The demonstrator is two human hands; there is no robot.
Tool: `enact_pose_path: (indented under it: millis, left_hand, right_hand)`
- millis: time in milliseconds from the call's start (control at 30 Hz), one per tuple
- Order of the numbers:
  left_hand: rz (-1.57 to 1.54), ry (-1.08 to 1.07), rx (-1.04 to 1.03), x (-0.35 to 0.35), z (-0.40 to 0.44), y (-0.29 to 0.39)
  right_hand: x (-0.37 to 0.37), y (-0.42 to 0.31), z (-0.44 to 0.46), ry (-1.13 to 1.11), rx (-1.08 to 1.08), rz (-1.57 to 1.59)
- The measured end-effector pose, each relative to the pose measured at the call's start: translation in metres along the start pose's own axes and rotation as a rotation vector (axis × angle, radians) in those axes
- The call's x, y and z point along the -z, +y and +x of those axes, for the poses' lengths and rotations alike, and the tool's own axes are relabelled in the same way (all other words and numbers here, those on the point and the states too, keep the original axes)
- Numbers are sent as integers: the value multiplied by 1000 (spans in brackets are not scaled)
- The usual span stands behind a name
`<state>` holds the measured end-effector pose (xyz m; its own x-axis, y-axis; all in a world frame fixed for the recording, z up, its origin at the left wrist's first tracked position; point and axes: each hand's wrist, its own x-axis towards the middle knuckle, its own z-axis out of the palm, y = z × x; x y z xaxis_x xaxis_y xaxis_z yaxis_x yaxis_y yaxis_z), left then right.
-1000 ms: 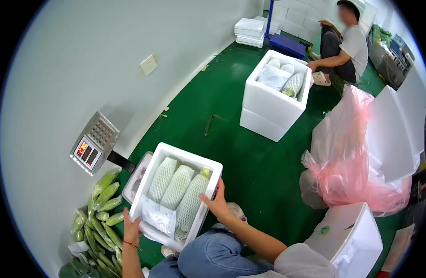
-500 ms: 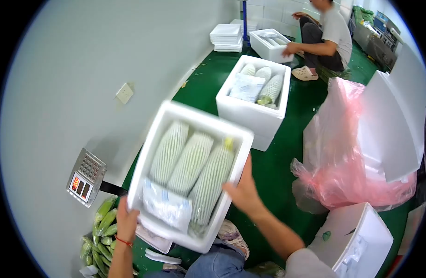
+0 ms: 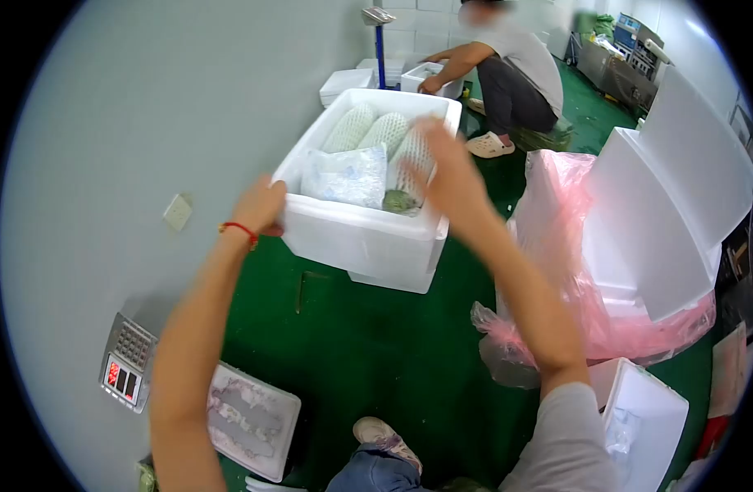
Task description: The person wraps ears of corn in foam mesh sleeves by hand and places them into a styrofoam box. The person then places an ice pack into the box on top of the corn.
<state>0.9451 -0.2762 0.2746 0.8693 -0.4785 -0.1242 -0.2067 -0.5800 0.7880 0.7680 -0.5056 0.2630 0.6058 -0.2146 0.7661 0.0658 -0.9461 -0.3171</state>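
A white foam box (image 3: 356, 238) rests on top of another foam box (image 3: 393, 281) in the upper middle. Inside it lie several long vegetables in white foam net (image 3: 349, 127) and a clear ice pack (image 3: 343, 176). My left hand (image 3: 261, 205) grips the box's near left corner. At the right side, my right hand (image 3: 438, 168) is blurred over the netted vegetables; what its fingers do is unclear.
The scale's display (image 3: 126, 361) and its bare platform (image 3: 253, 420) are at lower left. A person (image 3: 516, 70) squats behind, hands at another foam box (image 3: 432, 80). Pink plastic (image 3: 557, 246) wraps a large foam box on the right. An open foam box (image 3: 643, 422) lies lower right.
The foam box with netted vegetables has moved off the scale, forward and up, onto the box ahead. My right hand has shifted over its contents. The view has turned right.
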Motion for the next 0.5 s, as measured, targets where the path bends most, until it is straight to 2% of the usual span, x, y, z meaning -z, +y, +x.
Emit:
enact_pose_path:
  millis: [67,133,200,233,300,333,367,400,433,500]
  left_hand:
    - [-92,-39,-39,-3,-12,-1]
    - [-170,-16,-151,-7,-40,-22]
    - [-161,5,-262,-2,-69,-66]
    - [-134,0,-314,4,-88,-95]
    - [-172,-27,-242,23,-133,-140]
    - [-148,-2,-144,34,-157,-163]
    - [-236,40,-81,45,-177,-196]
    - [-183,45,56,63,-203,-205]
    - [-127,135,45,76,-220,-251]
    - [-33,170,78,102,-257,-300]
  right_hand:
    - [-5,-70,-49,-194,223,-271]
    - [-7,-60,-54,-180,288,-485]
    - [-3,-46,-40,-311,218,-395]
    - [-2,-34,-36,-211,267,-405]
    - [3,-10,-24,-181,246,-425]
    - [10,-4,-16,-256,149,-379]
    - [10,4,-9,-257,156,-369]
    - [9,15,-5,-253,152,-375]
    - [10,24,-4,-250,143,-387]
    - [0,30,0,-211,172,-371]
